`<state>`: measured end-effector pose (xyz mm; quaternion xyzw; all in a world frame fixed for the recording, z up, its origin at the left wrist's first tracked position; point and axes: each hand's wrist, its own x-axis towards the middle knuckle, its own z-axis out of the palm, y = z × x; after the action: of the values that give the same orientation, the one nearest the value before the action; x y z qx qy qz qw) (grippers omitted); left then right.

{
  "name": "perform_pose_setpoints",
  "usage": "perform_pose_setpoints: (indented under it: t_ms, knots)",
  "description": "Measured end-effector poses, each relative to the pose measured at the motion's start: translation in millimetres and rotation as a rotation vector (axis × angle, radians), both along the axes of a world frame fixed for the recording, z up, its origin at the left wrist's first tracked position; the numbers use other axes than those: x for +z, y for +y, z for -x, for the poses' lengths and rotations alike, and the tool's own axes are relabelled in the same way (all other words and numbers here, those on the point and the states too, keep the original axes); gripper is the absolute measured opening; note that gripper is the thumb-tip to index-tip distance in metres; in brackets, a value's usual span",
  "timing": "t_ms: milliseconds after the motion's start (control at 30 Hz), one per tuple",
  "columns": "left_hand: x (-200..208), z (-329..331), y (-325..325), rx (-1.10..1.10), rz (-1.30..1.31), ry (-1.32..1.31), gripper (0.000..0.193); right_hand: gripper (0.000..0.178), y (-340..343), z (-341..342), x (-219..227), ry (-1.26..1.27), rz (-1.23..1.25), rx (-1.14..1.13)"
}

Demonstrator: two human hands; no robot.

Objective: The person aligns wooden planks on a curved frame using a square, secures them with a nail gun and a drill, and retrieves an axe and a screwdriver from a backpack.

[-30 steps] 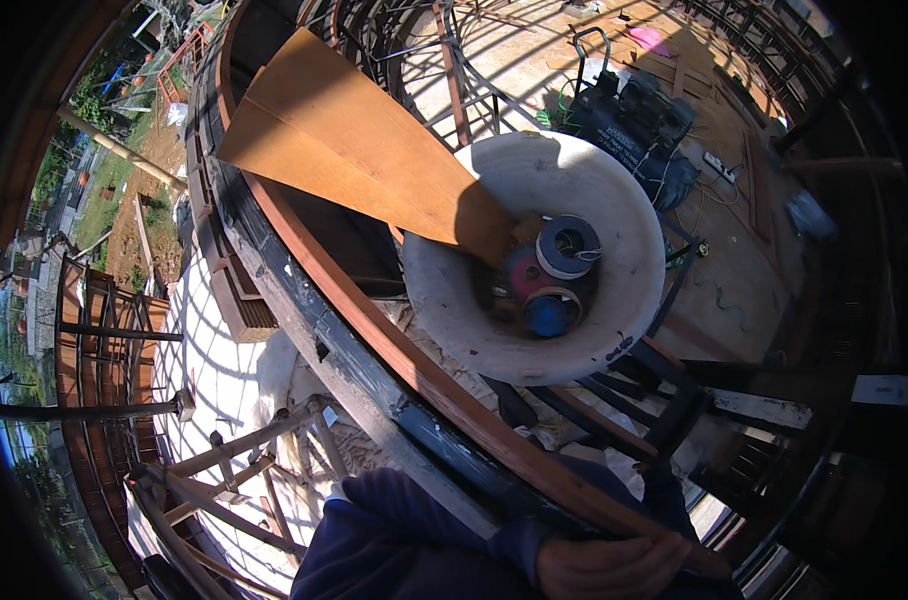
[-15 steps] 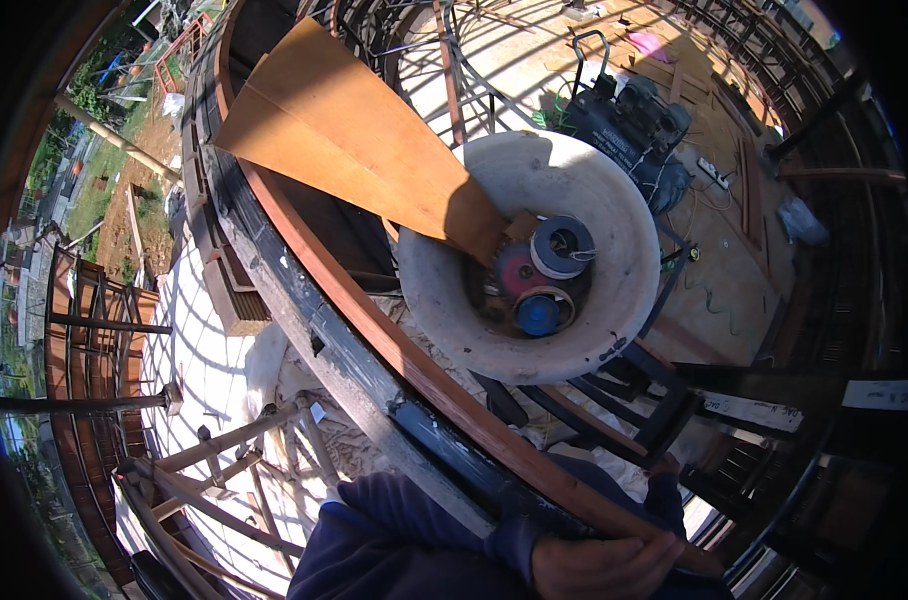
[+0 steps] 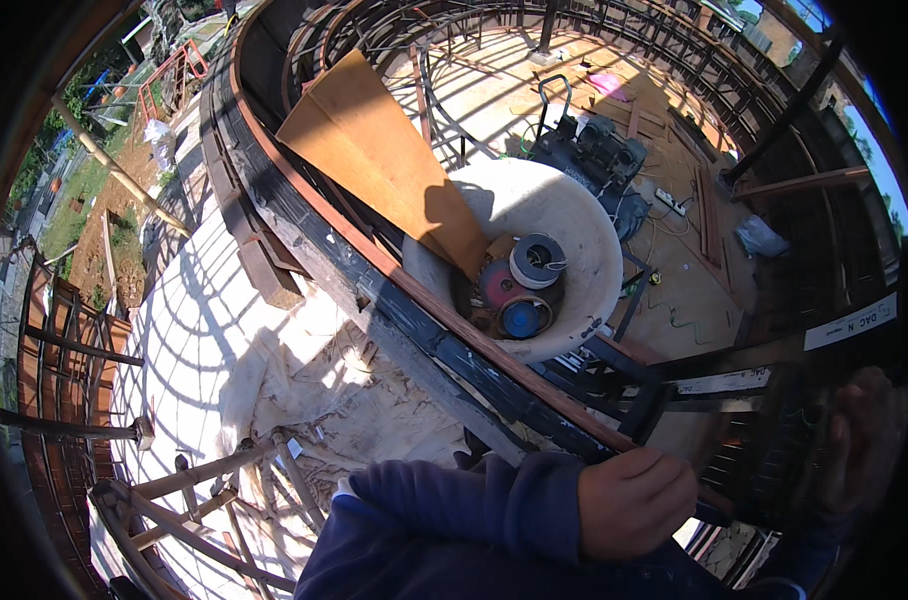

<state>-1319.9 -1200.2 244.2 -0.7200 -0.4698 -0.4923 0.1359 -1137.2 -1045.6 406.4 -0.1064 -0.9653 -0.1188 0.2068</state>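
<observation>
My left hand [image 3: 636,502], in a dark blue sleeve, is closed in a fist over the curved reddish wooden rail [image 3: 464,325]; whatever the curled fingers hold is hidden. At the far right my right hand [image 3: 859,440] is raised in shadow beside a dark beam with a white label [image 3: 852,322]. Its fingers are too dark and blurred to read. Beyond the rail stands a large pale round tub [image 3: 599,285]. Inside it lie a grey-and-white ring-shaped roll [image 3: 537,262], a blue round piece [image 3: 521,319] and a reddish disc [image 3: 496,283]. A long orange-brown board [image 3: 374,140] leans into the tub.
A black air compressor [image 3: 594,150] sits behind the tub, with a white power strip [image 3: 670,202] and a clear plastic bag [image 3: 761,237] to its right. Wooden scaffold poles [image 3: 204,470] stand at the lower left. Dark curved framing surrounds the sunlit floor.
My left hand has moved up and right, its fingers now curled rather than laid along the rail. My right hand has risen to the far right. The view has shifted.
</observation>
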Motion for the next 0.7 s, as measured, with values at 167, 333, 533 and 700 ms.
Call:
perform_pose_setpoints:
  t_ms: [167, 333, 533, 700]
  knots:
    - [8, 12, -2, -0.089, 0.13, -0.052, 0.016, 0.017, 34, 208, -69, -0.395, 0.121, 0.39]
    - [-5, 6, 3, -0.08, 0.088, -0.119, 0.017, 0.029, 50, 321, -208, -1.185, 0.091, 0.237]
    - [11, 21, -2, -0.152, 0.15, -0.188, 0.015, 0.027, 20, 378, -275, -1.341, 0.138, 0.337]
    - [-13, 2, 3, 0.086, 0.098, -0.055, 0.026, 0.026, 24, 379, -280, -1.299, 0.155, 0.358]
